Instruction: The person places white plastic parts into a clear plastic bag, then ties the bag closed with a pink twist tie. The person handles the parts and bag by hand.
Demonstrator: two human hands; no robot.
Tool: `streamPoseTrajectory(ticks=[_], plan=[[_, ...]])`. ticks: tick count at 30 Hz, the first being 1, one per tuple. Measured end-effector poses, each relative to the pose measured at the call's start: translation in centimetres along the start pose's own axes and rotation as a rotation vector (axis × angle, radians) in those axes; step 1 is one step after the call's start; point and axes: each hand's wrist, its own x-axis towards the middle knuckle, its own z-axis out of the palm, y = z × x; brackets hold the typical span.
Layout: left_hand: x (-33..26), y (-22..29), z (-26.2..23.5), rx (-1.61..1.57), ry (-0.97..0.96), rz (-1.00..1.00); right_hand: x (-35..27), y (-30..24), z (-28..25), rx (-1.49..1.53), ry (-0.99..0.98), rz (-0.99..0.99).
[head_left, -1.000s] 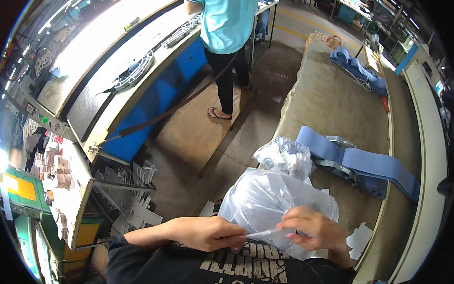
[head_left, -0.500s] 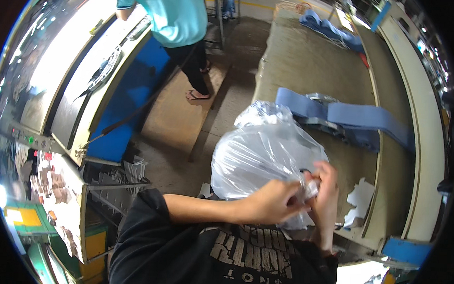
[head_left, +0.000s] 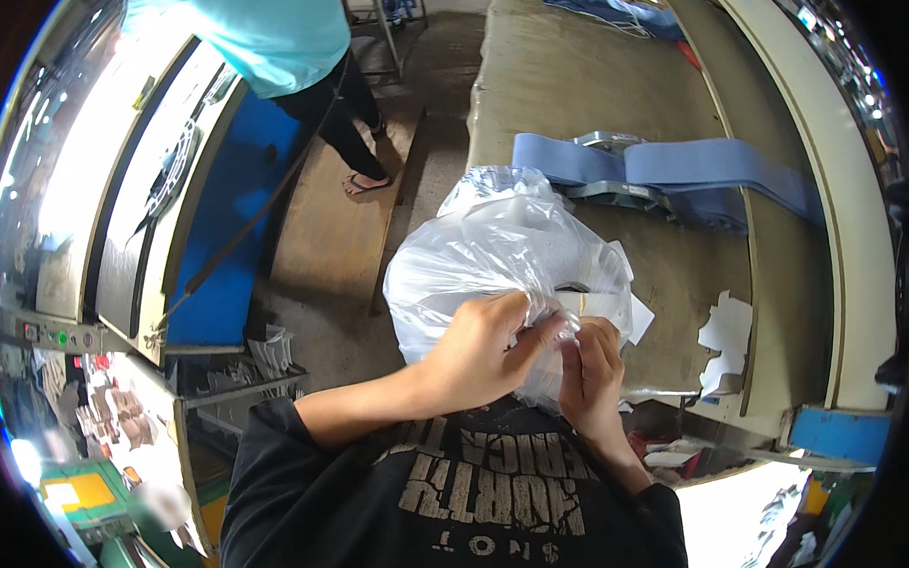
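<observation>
The left hand [head_left: 477,350] and right hand [head_left: 590,374] meet close to the person's chest, both gripping the gathered lower edge of a crumpled, translucent white plastic bag [head_left: 496,255]. The left grip is pressed together, fingers curled and thumb pinching a fold of the plastic; the right grip likewise pinches the film just beside it, so the two hands nearly touch. The bag bulges up and away from the hands, over the near left edge of the long olive-brown bench [head_left: 601,89]. On the bench just beyond the bag lies a folded blue fabric strip [head_left: 679,167] over a grey metal part. White paper scraps [head_left: 723,338] lie to the right. Far left, a person in a turquoise shirt [head_left: 248,26] stands on the floor.
</observation>
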Motion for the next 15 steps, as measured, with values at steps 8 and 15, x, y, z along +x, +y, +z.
streamPoseTrajectory(ticks=[8, 15], plan=[[1.1, 0.6, 1.1, 0.508, -0.566, 0.594, 2.0, 0.6, 2.8, 0.264, 0.214, 0.311], [4.0, -1.0, 3.6, 0.442, -0.446, 0.638, 2.5, 2.7, 4.0, 0.437, 0.122, 0.031]])
